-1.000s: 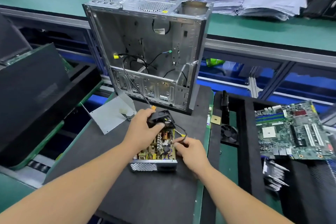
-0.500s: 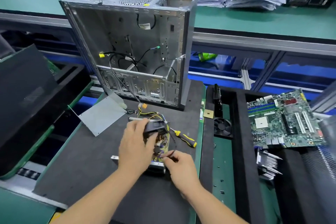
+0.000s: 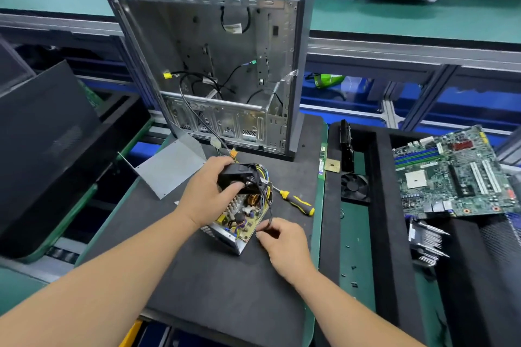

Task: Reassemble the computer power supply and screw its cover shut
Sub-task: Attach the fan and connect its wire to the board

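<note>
The open power supply (image 3: 239, 222) sits on the black foam mat (image 3: 225, 290), its circuit board and coils exposed. My left hand (image 3: 205, 197) grips the black fan (image 3: 242, 177) just above the far end of the supply. My right hand (image 3: 282, 245) pinches a thin black wire (image 3: 269, 220) at the supply's near right corner. The bent grey metal cover (image 3: 169, 166) lies on the mat to the left. A yellow-and-black screwdriver (image 3: 298, 201) lies to the right of the supply.
An empty computer case (image 3: 220, 65) stands upright at the back of the mat, with cables trailing out toward the supply. To the right, a black tray holds a small fan (image 3: 353, 187), a motherboard (image 3: 451, 175) and a heatsink (image 3: 425, 242). Small screws (image 3: 352, 276) lie on the green surface.
The power supply has been turned and tilted, so its near right corner now points toward me. My left hand keeps hold of the fan. My right hand has shifted right along the wire.
</note>
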